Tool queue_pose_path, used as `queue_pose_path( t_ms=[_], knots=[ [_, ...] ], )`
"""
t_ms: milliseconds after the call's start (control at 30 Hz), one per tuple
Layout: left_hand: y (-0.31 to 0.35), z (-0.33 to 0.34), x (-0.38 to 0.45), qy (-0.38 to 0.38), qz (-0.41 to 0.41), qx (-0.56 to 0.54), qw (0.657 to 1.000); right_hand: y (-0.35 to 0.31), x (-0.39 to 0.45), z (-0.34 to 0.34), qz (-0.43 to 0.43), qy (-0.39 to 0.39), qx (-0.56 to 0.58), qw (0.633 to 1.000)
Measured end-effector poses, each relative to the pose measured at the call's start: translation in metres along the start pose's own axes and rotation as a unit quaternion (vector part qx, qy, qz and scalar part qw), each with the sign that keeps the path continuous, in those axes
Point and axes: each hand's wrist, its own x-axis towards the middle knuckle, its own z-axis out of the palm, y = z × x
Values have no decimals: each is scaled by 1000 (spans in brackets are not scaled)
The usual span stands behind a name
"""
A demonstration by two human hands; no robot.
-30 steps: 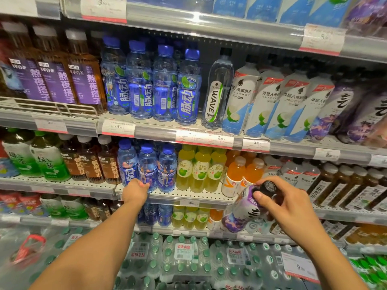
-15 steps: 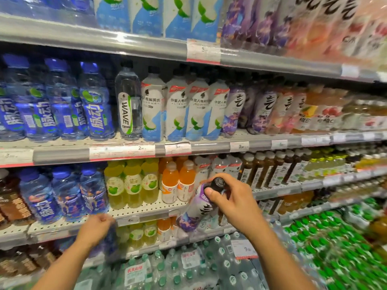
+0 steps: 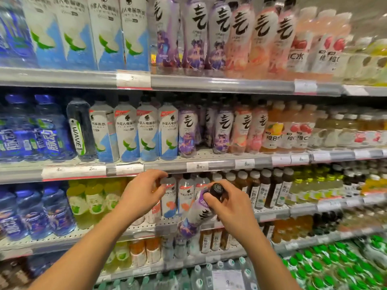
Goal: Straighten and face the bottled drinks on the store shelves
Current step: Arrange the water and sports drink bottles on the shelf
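My right hand (image 3: 231, 208) grips a purple-and-white bottle (image 3: 194, 218) by its black cap, holding it tilted in front of the third shelf. My left hand (image 3: 142, 193) reaches to the same shelf with fingers curled at the top of an orange-labelled bottle (image 3: 170, 195), which it partly hides. Matching purple bottles (image 3: 187, 130) stand on the shelf above, beside white-and-blue bottles (image 3: 146, 132). Brown tea bottles (image 3: 270, 189) stand to the right of my right hand.
Blue bottles (image 3: 48, 132) and a clear WAVE bottle (image 3: 80, 128) fill the left of the second shelf. Yellow-green bottles (image 3: 90, 199) stand left of my left hand. Price tags line the grey shelf rails (image 3: 226, 164). Green-capped bottle packs (image 3: 335, 266) lie low at right.
The view has swung right and up. My left hand left the blue bottles low at left and rose to the orange-labelled bottles. My right hand still holds the purple bottle.
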Motion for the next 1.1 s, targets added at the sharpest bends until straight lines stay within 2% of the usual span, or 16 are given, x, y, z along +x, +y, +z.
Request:
queue_pose_path(
  t_ms=[167, 367, 533, 800, 1100],
  knots=[
    [37, 25, 25, -25, 28, 99, 994, 11, 10, -37, -13, 24, -25, 999],
    [40, 54, 36, -86, -39, 196, 976, 11, 41, -65, -42, 50, -53, 996],
    [30, 71, 30, -99, -84, 215, 968, 5, 85, -81, -85, 72, -86, 990],
    [25, 82, 29, -71, -82, 248, 963, -12, 144, -93, -116, 88, -115, 983],
    [30, 77, 36, -66, -86, 252, 962, -21, 209, -81, -131, 58, -161, 976]
  ],
)
